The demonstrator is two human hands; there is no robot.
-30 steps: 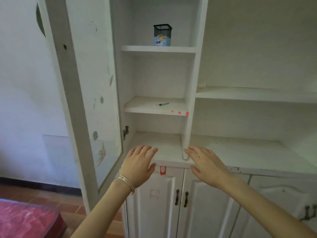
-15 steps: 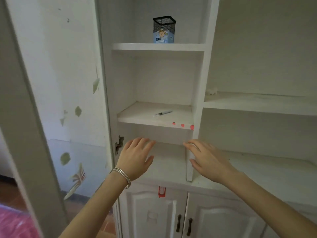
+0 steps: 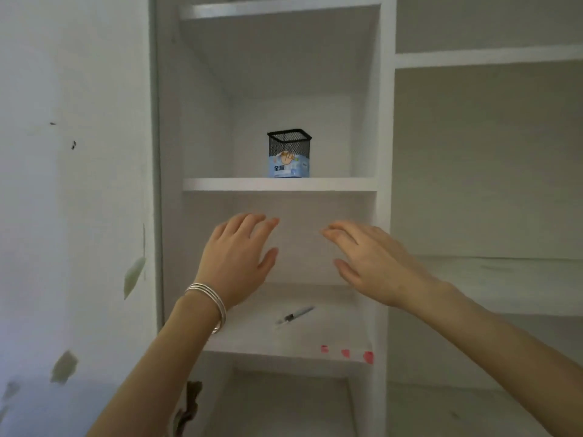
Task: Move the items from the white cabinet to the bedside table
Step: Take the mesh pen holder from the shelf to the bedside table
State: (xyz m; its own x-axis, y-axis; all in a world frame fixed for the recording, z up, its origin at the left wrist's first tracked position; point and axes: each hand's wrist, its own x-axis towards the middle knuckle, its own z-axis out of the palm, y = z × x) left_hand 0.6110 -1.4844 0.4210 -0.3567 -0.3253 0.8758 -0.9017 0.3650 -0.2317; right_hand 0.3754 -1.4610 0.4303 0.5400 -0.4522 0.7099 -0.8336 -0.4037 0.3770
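Left hand [image 3: 235,258] and right hand [image 3: 375,260], fingers straight, holding nothing, raised below the mesh pen holder [image 3: 289,152]. A pen [image 3: 295,315] lies on the lower shelf [image 3: 284,342].

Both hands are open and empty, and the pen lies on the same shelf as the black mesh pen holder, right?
No. The head view shows the pen on the lower shelf, beneath the one bearing the black mesh pen holder. The left hand and right hand are open and empty, as you said.
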